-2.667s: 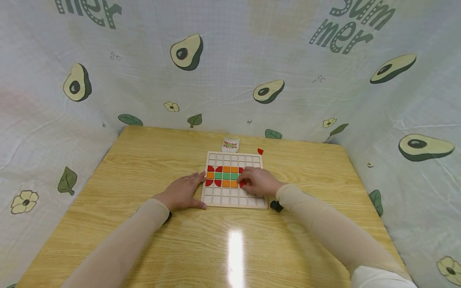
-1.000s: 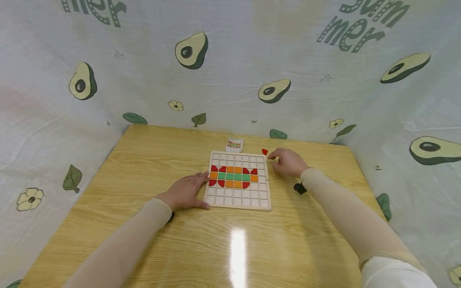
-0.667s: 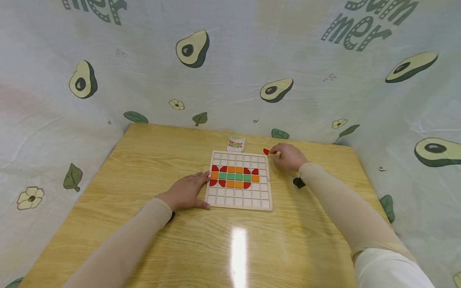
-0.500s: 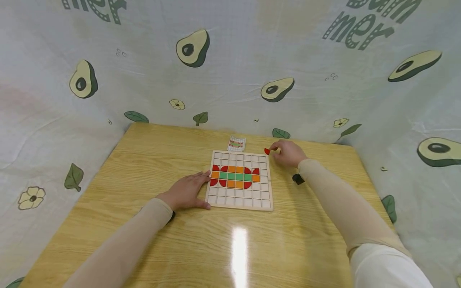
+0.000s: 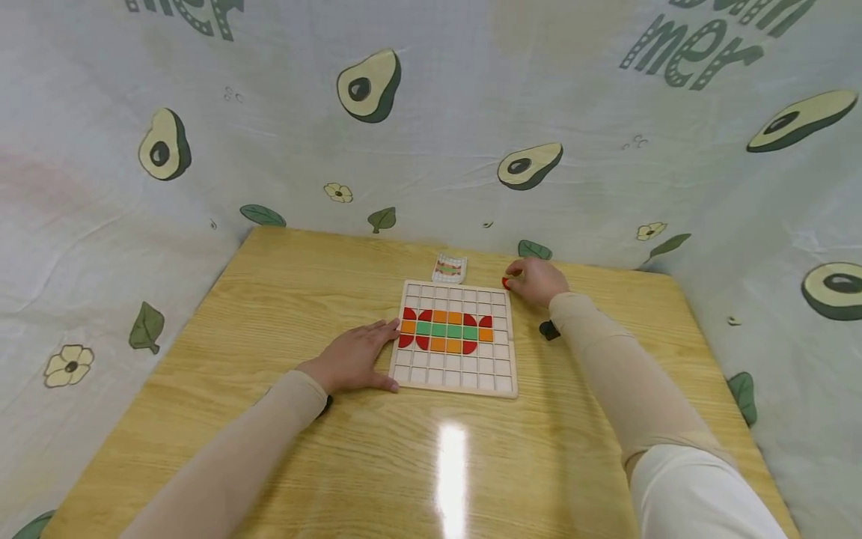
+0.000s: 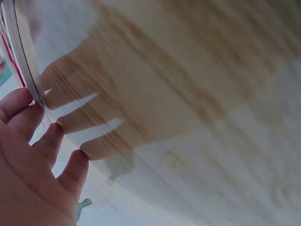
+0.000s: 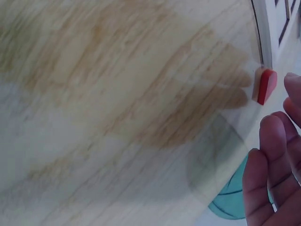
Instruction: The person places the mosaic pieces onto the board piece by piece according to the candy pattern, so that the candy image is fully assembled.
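A wooden grid board (image 5: 465, 376) lies on the table, with red quarter-circle, orange square and green square tiles set across its middle rows. My left hand (image 5: 353, 358) rests at the board's left edge, fingers spread; the left wrist view shows its fingertips against the rim. Just off the board's far right corner lies a loose red quarter-circle tile (image 7: 268, 86). My right hand (image 5: 537, 283) is beside this tile, thumb and forefinger apart around it in the head view. In the right wrist view, a gap shows between the fingertips and the tile.
A small pattern card (image 5: 449, 280) with a similar coloured design lies behind the board. Printed cloth (image 5: 431, 97) hangs around the table's back and sides. A black wrist device (image 5: 548, 330) shows under the right wrist.
My right hand has left the board's right side and moved back to the loose red tile. A red tile and an orange tile now show at the pattern's right end. The left hand stays put.
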Available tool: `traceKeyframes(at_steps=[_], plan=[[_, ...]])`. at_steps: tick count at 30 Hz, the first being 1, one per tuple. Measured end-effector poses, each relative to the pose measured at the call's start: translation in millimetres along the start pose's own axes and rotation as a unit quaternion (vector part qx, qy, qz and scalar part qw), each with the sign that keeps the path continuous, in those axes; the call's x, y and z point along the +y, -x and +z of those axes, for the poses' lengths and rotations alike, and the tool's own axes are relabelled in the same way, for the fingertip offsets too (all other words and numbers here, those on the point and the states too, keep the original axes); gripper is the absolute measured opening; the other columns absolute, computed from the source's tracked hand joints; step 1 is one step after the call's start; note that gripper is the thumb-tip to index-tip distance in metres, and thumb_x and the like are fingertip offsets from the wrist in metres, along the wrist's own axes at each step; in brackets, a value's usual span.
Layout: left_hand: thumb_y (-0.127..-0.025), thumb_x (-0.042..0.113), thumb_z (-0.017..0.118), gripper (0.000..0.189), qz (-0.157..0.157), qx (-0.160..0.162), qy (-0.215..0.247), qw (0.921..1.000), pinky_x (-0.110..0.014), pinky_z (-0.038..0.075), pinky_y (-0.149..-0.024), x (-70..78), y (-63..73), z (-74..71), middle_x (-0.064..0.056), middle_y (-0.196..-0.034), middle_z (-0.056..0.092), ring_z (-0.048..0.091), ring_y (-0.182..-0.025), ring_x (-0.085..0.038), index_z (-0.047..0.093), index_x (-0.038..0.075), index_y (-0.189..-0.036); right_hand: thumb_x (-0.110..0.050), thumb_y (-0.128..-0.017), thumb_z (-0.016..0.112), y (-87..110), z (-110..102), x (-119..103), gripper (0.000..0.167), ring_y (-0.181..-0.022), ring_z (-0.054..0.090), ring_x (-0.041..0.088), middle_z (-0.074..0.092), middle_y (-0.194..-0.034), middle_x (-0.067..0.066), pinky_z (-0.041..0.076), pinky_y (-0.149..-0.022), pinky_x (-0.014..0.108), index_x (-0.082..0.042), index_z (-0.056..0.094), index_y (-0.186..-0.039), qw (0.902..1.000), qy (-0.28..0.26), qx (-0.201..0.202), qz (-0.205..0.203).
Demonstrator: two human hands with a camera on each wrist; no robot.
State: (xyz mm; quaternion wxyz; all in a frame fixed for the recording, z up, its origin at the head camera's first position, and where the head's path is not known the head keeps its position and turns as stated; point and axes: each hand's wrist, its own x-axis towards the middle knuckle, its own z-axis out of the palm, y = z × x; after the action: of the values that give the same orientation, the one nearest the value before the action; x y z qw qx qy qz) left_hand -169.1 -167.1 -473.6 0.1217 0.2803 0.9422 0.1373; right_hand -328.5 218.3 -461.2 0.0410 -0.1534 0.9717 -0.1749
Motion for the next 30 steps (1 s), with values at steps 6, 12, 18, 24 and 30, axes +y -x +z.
traceKeyframes(at_steps=[6,12,18,24,30], plan=[[-0.076,0.071,0.072,0.106,0.007,0.002,0.004,1.0,-0.048,0.027,-0.115,4.3,-0.1,-2.6,-0.004,-0.164,0.022,0.025,-0.147,-0.028,0.037,0.009,-0.154,-0.019,-0.093,0.071,1.9,1.9,0.8,0.021,-0.102,0.063,0.028,0.07,-0.111,0.008,0.052,-0.088,0.048,-0.009,0.074,-0.111,0.9996,0.027,-0.002,-0.002],[-0.076,0.07,0.073,0.106,0.007,0.001,0.0,1.0,-0.048,0.026,-0.116,5.1,1.7,-4.6,-0.007,-0.163,0.023,0.025,-0.147,-0.029,0.037,0.008,-0.154,-0.016,-0.092,0.07,4.4,1.1,5.5,0.02,-0.1,0.064,0.027,0.07,-0.109,0.008,0.053,-0.086,0.047,-0.01,0.076,-0.11,0.9992,0.039,-0.01,-0.007],[-0.076,0.069,0.073,0.105,0.007,0.001,0.002,1.0,-0.049,0.027,-0.115,5.9,1.8,-4.9,-0.008,-0.163,0.024,0.025,-0.147,-0.03,0.038,0.007,-0.153,-0.015,-0.09,0.07,10.3,-1.6,10.3,0.02,-0.096,0.063,0.026,0.07,-0.108,0.007,0.052,-0.083,0.047,-0.011,0.076,-0.109,0.9987,0.038,-0.029,-0.018],[-0.076,0.068,0.074,0.105,0.004,0.001,0.005,1.0,-0.049,0.026,-0.116,7.6,2.5,-4.8,-0.007,-0.163,0.023,0.024,-0.147,-0.03,0.037,0.008,-0.154,-0.014,-0.089,0.068,23.3,-3.0,15.9,0.017,-0.09,0.062,0.023,0.069,-0.102,0.004,0.053,-0.08,0.044,-0.013,0.078,-0.104,0.998,0.042,-0.029,-0.037],[-0.076,0.068,0.074,0.106,0.001,0.002,0.007,1.0,-0.05,0.026,-0.116,8.6,2.2,-5.5,-0.008,-0.163,0.024,0.025,-0.147,-0.03,0.037,0.007,-0.154,-0.02,-0.09,0.07,43.9,-2.0,17.4,0.013,-0.08,0.061,0.018,0.068,-0.097,0.0,0.053,-0.074,0.041,-0.015,0.076,-0.101,0.9981,0.028,-0.033,-0.044]])
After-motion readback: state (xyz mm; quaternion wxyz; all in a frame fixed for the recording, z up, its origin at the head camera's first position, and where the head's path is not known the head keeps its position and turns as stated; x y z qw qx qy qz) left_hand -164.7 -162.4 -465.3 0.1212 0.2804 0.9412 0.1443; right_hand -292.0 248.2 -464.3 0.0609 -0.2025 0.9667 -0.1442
